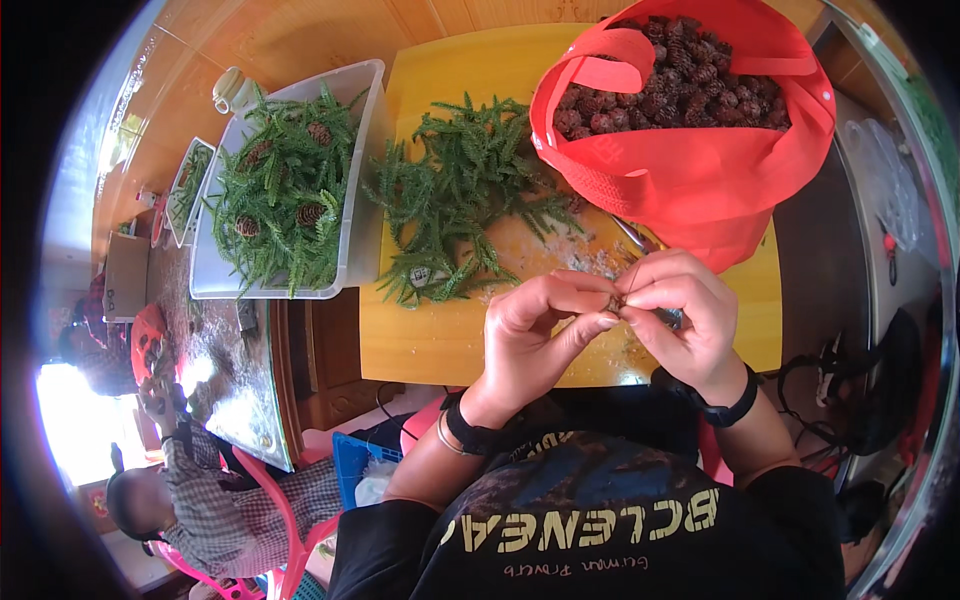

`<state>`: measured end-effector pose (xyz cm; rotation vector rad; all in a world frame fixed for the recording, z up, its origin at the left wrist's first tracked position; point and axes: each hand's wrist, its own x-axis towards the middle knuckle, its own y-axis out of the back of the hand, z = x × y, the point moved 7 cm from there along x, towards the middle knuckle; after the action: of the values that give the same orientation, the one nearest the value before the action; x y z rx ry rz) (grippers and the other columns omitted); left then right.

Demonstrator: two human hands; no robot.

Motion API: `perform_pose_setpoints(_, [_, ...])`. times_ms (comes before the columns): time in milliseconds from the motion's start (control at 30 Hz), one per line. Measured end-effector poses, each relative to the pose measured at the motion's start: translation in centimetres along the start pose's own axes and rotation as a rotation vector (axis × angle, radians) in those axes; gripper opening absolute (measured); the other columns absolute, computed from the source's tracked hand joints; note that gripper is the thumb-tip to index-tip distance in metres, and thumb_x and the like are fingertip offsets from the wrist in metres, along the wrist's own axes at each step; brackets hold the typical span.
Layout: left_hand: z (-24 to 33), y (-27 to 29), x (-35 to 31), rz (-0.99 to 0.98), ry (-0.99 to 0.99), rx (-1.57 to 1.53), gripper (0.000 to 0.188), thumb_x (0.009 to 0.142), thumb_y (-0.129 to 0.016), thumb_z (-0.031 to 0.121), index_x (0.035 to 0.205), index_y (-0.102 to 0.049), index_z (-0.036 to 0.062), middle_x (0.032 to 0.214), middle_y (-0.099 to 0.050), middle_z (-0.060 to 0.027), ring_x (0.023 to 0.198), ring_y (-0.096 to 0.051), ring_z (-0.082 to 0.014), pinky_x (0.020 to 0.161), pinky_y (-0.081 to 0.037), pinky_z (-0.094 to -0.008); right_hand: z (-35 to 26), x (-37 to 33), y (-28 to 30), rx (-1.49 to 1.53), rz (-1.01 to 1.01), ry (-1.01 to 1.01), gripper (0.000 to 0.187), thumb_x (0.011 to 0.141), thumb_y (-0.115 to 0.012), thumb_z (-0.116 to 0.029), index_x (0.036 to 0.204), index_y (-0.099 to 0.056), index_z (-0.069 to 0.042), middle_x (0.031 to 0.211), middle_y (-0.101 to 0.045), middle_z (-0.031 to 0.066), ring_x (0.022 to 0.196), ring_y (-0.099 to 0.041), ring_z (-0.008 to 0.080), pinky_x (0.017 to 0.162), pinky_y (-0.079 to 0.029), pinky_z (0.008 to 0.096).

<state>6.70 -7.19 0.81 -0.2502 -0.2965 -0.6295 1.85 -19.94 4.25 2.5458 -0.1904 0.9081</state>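
Over the yellow table [440, 345], my left hand [545, 325] and my right hand [685, 310] meet fingertip to fingertip. Both pinch a small brown piece [616, 302], mostly covered by the fingers; it may be a bit of pine cone, but I cannot tell. Just beyond my left hand lies a pile of green artificial pine sprigs [460, 180]. A red fabric bag [690, 190] full of brown pine cones [690, 80] stands past my right hand. Between bag and hands, a metal tool [630, 232] lies partly hidden.
A clear plastic bin [365, 180] at the left holds green sprigs with several pine cones among them. Pale crumbs litter the table near my hands. Farther left, another person [220, 510] in checked clothing sits at a separate table [245, 390]. A blue crate [355, 465] stands below.
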Motion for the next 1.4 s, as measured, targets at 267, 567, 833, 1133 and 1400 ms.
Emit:
perform_pose_setpoints(267, [-1.7, 0.4, -0.4, 0.058, 0.159, -0.331, 0.01, 0.081, -0.062, -0.005, 0.089, -0.057, -0.0034, 0.099, -0.061, -0.0134, 0.088, -0.06, -0.0142, 0.077, -0.051, -0.0263, -1.3, 0.1, -0.2, -0.238, -0.01, 0.226, 0.023, 0.064, -0.07, 0.004, 0.084, -0.059, -0.001, 0.085, -0.061, 0.0117, 0.074, -0.062, 0.0271, 0.063, -0.052, 0.034])
perform_pose_setpoints(567, [-1.9, 1.1, -0.8, 0.096, 0.159, -0.338, 0.014, 0.083, -0.063, 0.007, 0.088, -0.052, 0.0016, 0.098, -0.06, -0.0174, 0.082, -0.063, -0.0199, 0.072, -0.052, -0.0288, 1.5, -0.4, 2.1, -0.181, -0.163, -0.355, 0.022, 0.075, -0.066, -0.009, 0.093, -0.058, 0.001, 0.092, -0.062, 0.014, 0.086, -0.06, 0.0289, 0.076, -0.047, 0.0346])
perform_pose_setpoints(833, [-2.4, 1.3, -0.7, 0.036, 0.237, -0.606, 0.015, 0.087, -0.06, 0.015, 0.092, -0.05, 0.0053, 0.106, -0.057, -0.0186, 0.088, -0.063, -0.0236, 0.076, -0.052, -0.03, 7.4, -6.0, 3.0, -0.655, -0.454, -0.53, 0.052, 0.067, -0.072, -0.013, 0.109, -0.043, -0.004, 0.105, -0.05, 0.0148, 0.099, -0.051, 0.0332, 0.085, -0.041, 0.0384])
perform_pose_setpoints(1133, [-1.7, 2.2, -1.4, 0.055, 0.242, -0.768, 0.005, 0.088, -0.054, 0.005, 0.093, -0.051, 0.0052, 0.11, -0.057, -0.0194, 0.098, -0.061, -0.0257, 0.085, -0.05, -0.0356, 8.0, -6.8, 3.0, -0.529, -0.45, -0.603, 0.039, 0.067, -0.071, -0.012, 0.096, -0.047, -0.001, 0.101, -0.047, 0.0142, 0.096, -0.051, 0.0331, 0.081, -0.042, 0.0369])
perform_pose_setpoints(1400, [-1.9, 3.1, -1.7, 0.113, 0.284, -0.748, 0.013, 0.087, -0.057, 0.012, 0.096, -0.049, 0.0064, 0.107, -0.056, -0.017, 0.092, -0.06, -0.0241, 0.077, -0.051, -0.0312, 5.4, -6.4, 5.1, -0.389, -0.271, -0.512, 0.017, 0.073, -0.06, -0.007, 0.081, -0.046, 0.001, 0.083, -0.042, 0.0113, 0.071, -0.048, 0.0247, 0.065, -0.039, 0.0316])
